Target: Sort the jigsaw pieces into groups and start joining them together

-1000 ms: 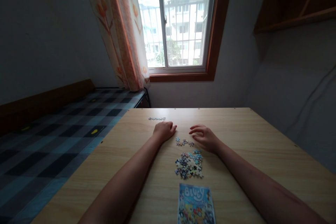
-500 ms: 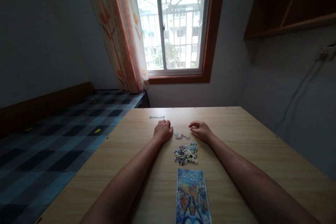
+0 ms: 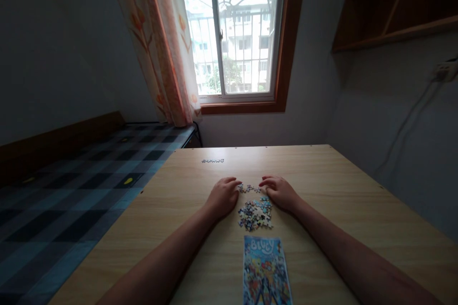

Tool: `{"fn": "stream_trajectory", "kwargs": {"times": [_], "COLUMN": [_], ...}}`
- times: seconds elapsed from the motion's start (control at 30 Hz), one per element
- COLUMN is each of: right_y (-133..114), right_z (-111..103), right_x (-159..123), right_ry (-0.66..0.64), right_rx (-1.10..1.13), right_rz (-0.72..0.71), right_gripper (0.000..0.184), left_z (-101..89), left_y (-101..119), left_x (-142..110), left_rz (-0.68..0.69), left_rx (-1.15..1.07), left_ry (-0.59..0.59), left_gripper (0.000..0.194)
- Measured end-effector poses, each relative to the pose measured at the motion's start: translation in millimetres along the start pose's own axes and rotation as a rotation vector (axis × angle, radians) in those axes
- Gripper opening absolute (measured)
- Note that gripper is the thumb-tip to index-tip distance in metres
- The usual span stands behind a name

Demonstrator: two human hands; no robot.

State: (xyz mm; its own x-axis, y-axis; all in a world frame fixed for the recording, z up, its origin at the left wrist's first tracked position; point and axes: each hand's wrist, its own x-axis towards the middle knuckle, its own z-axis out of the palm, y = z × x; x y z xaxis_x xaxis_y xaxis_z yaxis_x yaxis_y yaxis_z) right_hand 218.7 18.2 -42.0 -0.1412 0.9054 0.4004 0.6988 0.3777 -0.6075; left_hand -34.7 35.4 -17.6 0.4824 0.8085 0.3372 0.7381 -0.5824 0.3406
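On the wooden table, a small loose group of jigsaw pieces [image 3: 249, 188] lies between my two hands. My left hand [image 3: 223, 196] rests at the group's left end, fingers apart and fingertips at the nearest pieces. At the right end is my right hand [image 3: 280, 192], its fingers stretched toward the pieces and its thumb side partly hidden. Neither hand visibly grips a piece. Closer to me sits a heap of mixed puzzle pieces [image 3: 255, 214]. Farther off to the left, a joined strip of puzzle pieces [image 3: 213, 161] lies near the table's far edge.
A Bluey picture sheet [image 3: 266, 267] lies at the near side of the table [image 3: 343, 228]. Left of the table stands a bed with a checked cover [image 3: 89, 190]. Beyond are a window [image 3: 243, 38] and a curtain [image 3: 161, 47]; a wooden shelf [image 3: 397, 35] hangs at right.
My left hand has come back from near the strip, its fingers spreading toward the small group. My right hand has moved slightly nearer to me. The view has shifted a little.
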Motion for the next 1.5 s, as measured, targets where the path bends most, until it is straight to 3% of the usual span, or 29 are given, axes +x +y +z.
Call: {"fn": "stream_trajectory", "kwargs": {"times": [0.1,0.23,0.37,0.5,0.67,0.9,1.07,1.23,1.4,1.5], "right_y": [-2,-6,-10,-10,-10,-12,-14,-16,-12,-9], "right_z": [-2,-3,-3,-3,-5,-7,-8,-9,-7,-6], "right_x": [-3,-7,-9,-9,-8,-9,-12,-13,-11,-9], "right_ry": [0.039,0.026,-0.045,-0.094,-0.068,-0.033,-0.131,-0.244,-0.159,-0.054], "right_rx": [0.017,0.066,0.078,0.062,0.044,0.011,-0.052,-0.085,-0.041,0.003], "right_rz": [-0.036,-0.124,-0.204,-0.232,-0.198,-0.174,-0.231,-0.202,-0.196,-0.151], "right_gripper": [0.04,0.035,0.031,0.036,0.036,0.033,0.047,0.043,0.033,0.032], "left_z": [-3.2,-4.8,-5.2,-7.1,-9.4,-11.0,-9.1,-9.6,-9.9,-6.7], "left_y": [0,-2,-2,3,7,8,4,5,7,3], "left_x": [1,3,4,2,-1,0,-1,-1,0,1], "left_rz": [-0.008,-0.009,0.076,0.17,0.231,0.126,0.127,0.167,0.193,0.18], "left_rx": [-0.084,-0.108,-0.114,-0.08,-0.026,-0.014,-0.027,-0.02,-0.078,-0.117], "left_ry": [0.049,0.074,0.024,-0.067,-0.124,-0.039,-0.046,-0.072,-0.064,0.016], "left_gripper": [0.029,0.031,0.028,0.036,0.041,0.034,0.04,0.036,0.032,0.029]}}
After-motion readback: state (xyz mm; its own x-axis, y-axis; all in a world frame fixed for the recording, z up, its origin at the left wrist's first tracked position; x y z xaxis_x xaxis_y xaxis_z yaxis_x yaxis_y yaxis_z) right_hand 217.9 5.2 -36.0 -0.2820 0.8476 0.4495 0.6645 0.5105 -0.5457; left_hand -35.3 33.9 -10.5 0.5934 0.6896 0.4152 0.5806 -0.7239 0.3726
